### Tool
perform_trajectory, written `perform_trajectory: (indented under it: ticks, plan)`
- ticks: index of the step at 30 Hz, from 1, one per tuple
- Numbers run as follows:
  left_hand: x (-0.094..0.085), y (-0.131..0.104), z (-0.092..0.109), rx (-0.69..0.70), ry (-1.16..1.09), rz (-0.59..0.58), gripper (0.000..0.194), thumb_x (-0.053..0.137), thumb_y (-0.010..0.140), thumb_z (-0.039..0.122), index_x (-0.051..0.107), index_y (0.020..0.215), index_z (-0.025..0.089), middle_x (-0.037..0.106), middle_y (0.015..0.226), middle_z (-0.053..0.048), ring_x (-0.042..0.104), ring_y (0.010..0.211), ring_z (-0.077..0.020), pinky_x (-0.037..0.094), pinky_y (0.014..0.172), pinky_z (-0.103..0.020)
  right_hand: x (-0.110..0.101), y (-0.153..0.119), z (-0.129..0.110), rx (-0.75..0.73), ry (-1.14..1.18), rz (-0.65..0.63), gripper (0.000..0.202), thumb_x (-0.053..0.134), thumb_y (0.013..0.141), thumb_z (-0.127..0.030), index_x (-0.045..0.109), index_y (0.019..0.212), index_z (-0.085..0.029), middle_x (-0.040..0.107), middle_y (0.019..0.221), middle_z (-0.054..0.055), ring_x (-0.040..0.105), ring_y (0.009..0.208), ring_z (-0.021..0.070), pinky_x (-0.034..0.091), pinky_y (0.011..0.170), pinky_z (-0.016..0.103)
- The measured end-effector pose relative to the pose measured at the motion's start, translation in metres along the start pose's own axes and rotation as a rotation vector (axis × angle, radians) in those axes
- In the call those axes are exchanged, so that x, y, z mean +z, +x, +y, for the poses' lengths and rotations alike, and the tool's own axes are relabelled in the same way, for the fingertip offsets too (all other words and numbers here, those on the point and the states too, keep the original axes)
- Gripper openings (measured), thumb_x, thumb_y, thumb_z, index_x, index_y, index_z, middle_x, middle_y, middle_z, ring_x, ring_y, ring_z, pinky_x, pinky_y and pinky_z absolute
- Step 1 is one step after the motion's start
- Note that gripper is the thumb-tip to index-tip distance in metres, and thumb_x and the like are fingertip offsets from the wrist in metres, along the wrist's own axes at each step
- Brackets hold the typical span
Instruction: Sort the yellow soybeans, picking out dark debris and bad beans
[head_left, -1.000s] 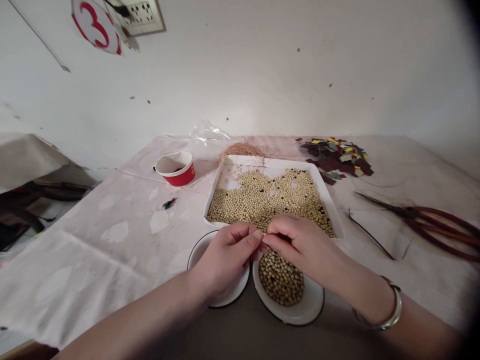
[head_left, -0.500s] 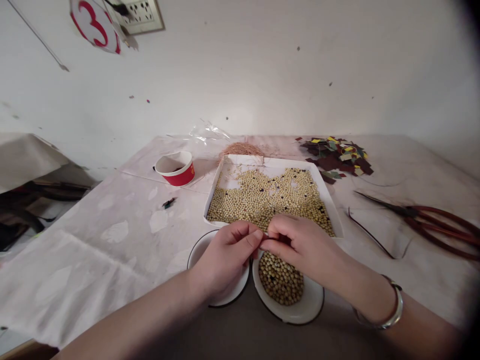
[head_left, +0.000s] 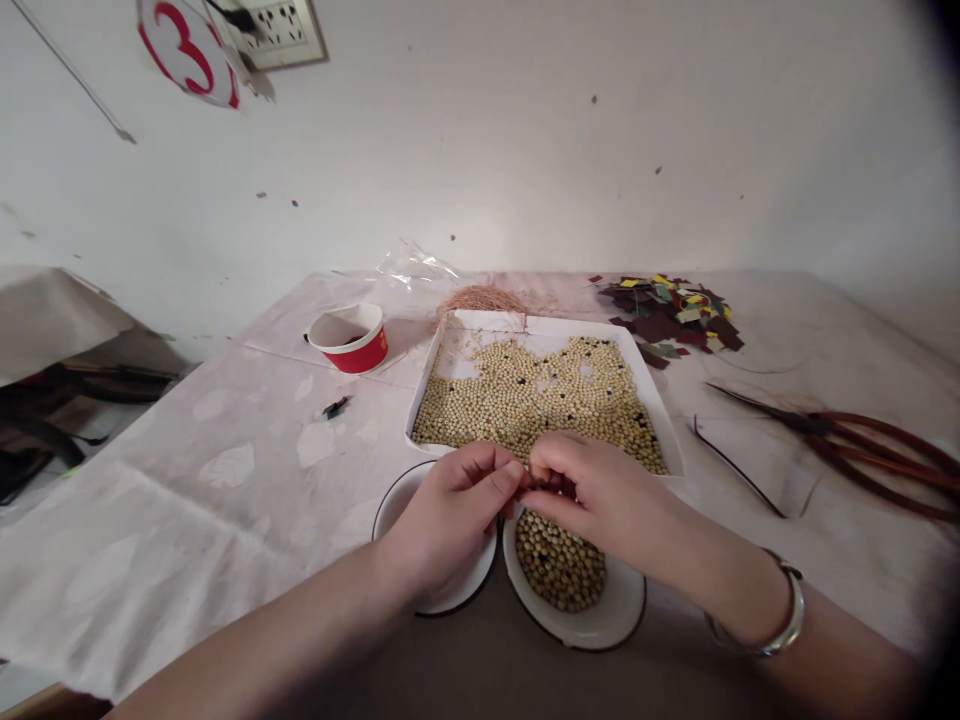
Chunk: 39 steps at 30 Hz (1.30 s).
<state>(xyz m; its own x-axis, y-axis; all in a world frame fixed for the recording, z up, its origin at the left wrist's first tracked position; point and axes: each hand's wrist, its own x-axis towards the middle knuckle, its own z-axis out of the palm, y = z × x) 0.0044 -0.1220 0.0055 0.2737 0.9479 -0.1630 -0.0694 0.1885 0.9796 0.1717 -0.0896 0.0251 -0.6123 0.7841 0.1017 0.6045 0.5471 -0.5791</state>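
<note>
Both hands, left hand (head_left: 457,515) and right hand (head_left: 592,485), meet at the fingertips, thumbs and forefingers pinched together; whatever lies between them is too small to identify. Beneath the right hand, a white dish (head_left: 619,610) contains yellowish beads (head_left: 561,565); a second dish (head_left: 401,500) is partly covered by the left hand. Beyond the hands, a shallow white tray (head_left: 666,420) of smaller pale beads (head_left: 495,400) rests on the cloth-covered surface (head_left: 172,500). Scissors (head_left: 825,425) lie to the right.

Tray (head_left: 562,325) behind, perhaps against, bowls (head_left: 619,612)
</note>
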Motion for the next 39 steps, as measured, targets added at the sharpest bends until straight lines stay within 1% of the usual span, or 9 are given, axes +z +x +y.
perform_trajectory:
  ticks: [12, 20, 22, 25, 28, 30, 32, 36, 39]
  plan:
    - [0.000, 0.003, -0.005, 0.055, 0.064, -0.010, 0.015, 0.061, 0.077, 0.028, 0.053, 0.077, 0.015, 0.053, 0.073, 0.000, 0.046, 0.068, -0.0100, 0.036, 0.064, -0.024, -0.001, -0.002, -0.002, -0.026, -0.025, -0.010, 0.011, 0.054, 0.077, -0.015, 0.047, 0.069, -0.019, 0.052, 0.067, -0.002, 0.047, 0.063, 0.0120, 0.032, 0.055, 0.024]
    - [-0.001, 0.002, -0.004, 0.053, 0.160, 0.001, 0.014, 0.058, 0.079, 0.028, 0.054, 0.077, 0.016, 0.055, 0.075, 0.000, 0.048, 0.069, -0.0114, 0.037, 0.066, -0.025, 0.001, -0.001, -0.002, -0.034, -0.035, -0.020, 0.011, 0.054, 0.077, -0.013, 0.048, 0.070, -0.018, 0.052, 0.070, -0.001, 0.047, 0.065, 0.0120, 0.032, 0.056, 0.023]
    - [-0.001, 0.001, -0.003, 0.055, 0.161, 0.006, 0.014, 0.057, 0.079, 0.029, 0.055, 0.078, 0.016, 0.056, 0.075, 0.000, 0.049, 0.070, -0.0120, 0.037, 0.067, -0.025, -0.002, -0.002, -0.001, -0.043, -0.014, -0.046, 0.009, 0.055, 0.077, -0.015, 0.049, 0.072, -0.018, 0.053, 0.071, -0.001, 0.047, 0.065, 0.0121, 0.033, 0.056, 0.024]
    - [-0.001, 0.001, -0.002, 0.059, 0.146, 0.015, 0.014, 0.057, 0.080, 0.030, 0.054, 0.077, 0.016, 0.055, 0.074, 0.000, 0.049, 0.069, -0.0114, 0.037, 0.066, -0.025, -0.011, -0.004, 0.002, -0.062, 0.056, -0.094, 0.009, 0.060, 0.075, -0.024, 0.053, 0.079, -0.020, 0.056, 0.074, -0.001, 0.049, 0.066, 0.0125, 0.035, 0.057, 0.024]
    - [-0.001, 0.001, -0.001, 0.050, 0.133, 0.018, 0.014, 0.056, 0.080, 0.030, 0.054, 0.076, 0.016, 0.057, 0.073, 0.000, 0.049, 0.069, -0.0114, 0.037, 0.066, -0.025, -0.022, -0.003, 0.016, -0.003, 0.075, -0.054, 0.009, 0.053, 0.082, -0.029, 0.055, 0.081, -0.020, 0.057, 0.073, -0.001, 0.051, 0.065, 0.0125, 0.037, 0.057, 0.024]
    - [-0.001, 0.000, -0.001, 0.036, 0.137, 0.016, 0.015, 0.057, 0.080, 0.030, 0.054, 0.076, 0.016, 0.059, 0.076, -0.001, 0.051, 0.071, -0.0124, 0.038, 0.068, -0.025, -0.025, -0.001, 0.032, 0.076, -0.020, 0.025, 0.014, 0.048, 0.085, -0.027, 0.056, 0.077, -0.019, 0.058, 0.072, 0.000, 0.052, 0.064, 0.0132, 0.037, 0.057, 0.025]
    - [-0.001, 0.000, -0.001, 0.030, 0.145, 0.025, 0.014, 0.057, 0.080, 0.030, 0.055, 0.075, 0.016, 0.061, 0.077, -0.002, 0.052, 0.072, -0.0132, 0.038, 0.069, -0.026, -0.023, 0.002, 0.051, 0.146, -0.151, 0.082, 0.011, 0.050, 0.083, -0.025, 0.057, 0.077, -0.019, 0.059, 0.071, 0.001, 0.052, 0.063, 0.0141, 0.036, 0.056, 0.026]
    - [-0.001, 0.000, -0.001, 0.026, 0.147, 0.036, 0.014, 0.057, 0.079, 0.029, 0.055, 0.075, 0.016, 0.062, 0.077, -0.003, 0.052, 0.072, -0.0133, 0.038, 0.068, -0.026, -0.014, 0.003, 0.081, 0.172, -0.229, 0.013, 0.007, 0.054, 0.076, -0.019, 0.059, 0.081, -0.018, 0.063, 0.077, 0.003, 0.055, 0.066, 0.0159, 0.037, 0.057, 0.026]
    - [-0.001, 0.000, -0.001, 0.025, 0.159, 0.031, 0.013, 0.057, 0.080, 0.029, 0.056, 0.075, 0.016, 0.062, 0.077, -0.002, 0.051, 0.071, -0.0127, 0.038, 0.068, -0.025, -0.012, 0.003, 0.088, 0.177, -0.224, -0.008, 0.006, 0.053, 0.075, -0.017, 0.058, 0.077, -0.019, 0.062, 0.073, 0.002, 0.054, 0.063, 0.0150, 0.035, 0.054, 0.025]
